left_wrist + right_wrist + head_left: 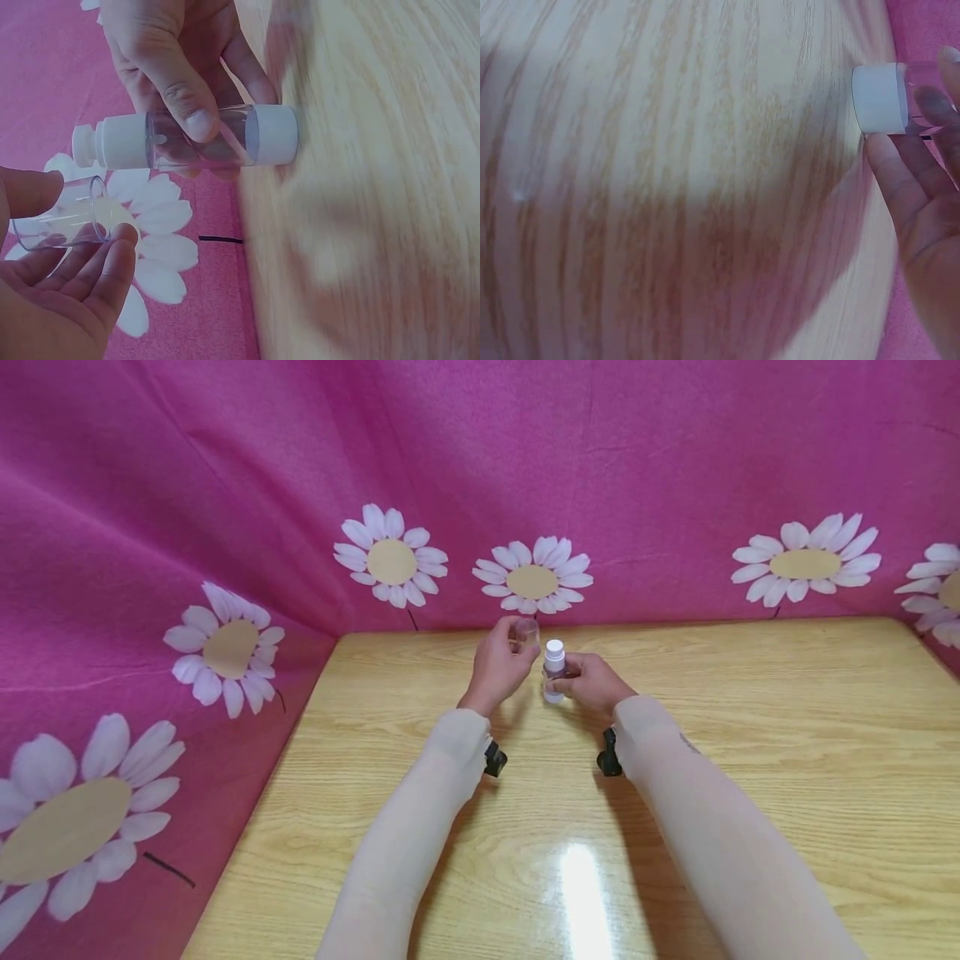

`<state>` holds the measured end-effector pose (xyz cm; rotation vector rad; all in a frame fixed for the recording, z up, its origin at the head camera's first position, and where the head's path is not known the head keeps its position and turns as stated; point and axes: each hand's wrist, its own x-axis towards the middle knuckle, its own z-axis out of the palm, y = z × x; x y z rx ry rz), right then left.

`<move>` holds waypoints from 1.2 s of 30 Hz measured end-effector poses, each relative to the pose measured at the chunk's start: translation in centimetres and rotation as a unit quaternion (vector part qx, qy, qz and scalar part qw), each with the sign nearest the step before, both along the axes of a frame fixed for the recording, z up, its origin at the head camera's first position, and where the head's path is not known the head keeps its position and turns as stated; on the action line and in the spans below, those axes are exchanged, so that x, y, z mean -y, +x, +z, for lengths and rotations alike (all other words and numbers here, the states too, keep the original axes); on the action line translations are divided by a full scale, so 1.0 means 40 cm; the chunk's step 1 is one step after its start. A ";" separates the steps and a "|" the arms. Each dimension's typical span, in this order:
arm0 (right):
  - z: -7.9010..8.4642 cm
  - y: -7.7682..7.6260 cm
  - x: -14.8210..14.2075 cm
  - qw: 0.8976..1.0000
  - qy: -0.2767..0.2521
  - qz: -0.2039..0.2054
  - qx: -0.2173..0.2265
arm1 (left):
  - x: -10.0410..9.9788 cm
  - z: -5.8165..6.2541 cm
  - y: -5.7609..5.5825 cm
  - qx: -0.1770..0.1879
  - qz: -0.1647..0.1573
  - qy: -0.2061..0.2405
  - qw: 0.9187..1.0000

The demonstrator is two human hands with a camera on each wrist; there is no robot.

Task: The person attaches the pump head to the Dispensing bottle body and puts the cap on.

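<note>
A small pump bottle (pixel 554 652) with a white pump top, clear body and white base stands upright at the table's far side. My right hand (pixel 596 682) grips its clear middle, the thumb across the front in the left wrist view. That view shows the white base (pixel 276 135) at the tabletop. Just left of the bottle, my left hand (pixel 501 662) holds a clear cap (pixel 64 217) between thumb and fingers. The cap is apart from the bottle, near its pump head (pixel 84 145). In the right wrist view, the right hand (pixel 937 217) is partly cut off.
The wooden table (pixel 360 777) runs back to a pink cloth (pixel 660 468) printed with white flowers, which also hangs along the left side. Dark wrist cameras sit under both sleeves. Light glares on the table's near part.
</note>
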<state>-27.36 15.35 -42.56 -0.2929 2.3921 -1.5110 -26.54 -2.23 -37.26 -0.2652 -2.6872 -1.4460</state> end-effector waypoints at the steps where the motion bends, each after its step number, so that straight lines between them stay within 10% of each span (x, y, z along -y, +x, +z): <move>1: 0.000 0.000 0.000 1.000 -0.001 0.000 0.000 | -0.001 0.001 -0.001 -0.002 -0.001 0.001 1.000; 22: -0.004 -0.002 0.001 1.000 -0.008 -0.007 0.004 | -0.036 0.040 -0.004 -0.014 0.007 -0.020 1.000; 36: -0.007 -0.002 -0.003 1.000 0.017 -0.004 -0.023 | -0.052 0.025 -0.009 -0.031 -0.059 -0.014 0.998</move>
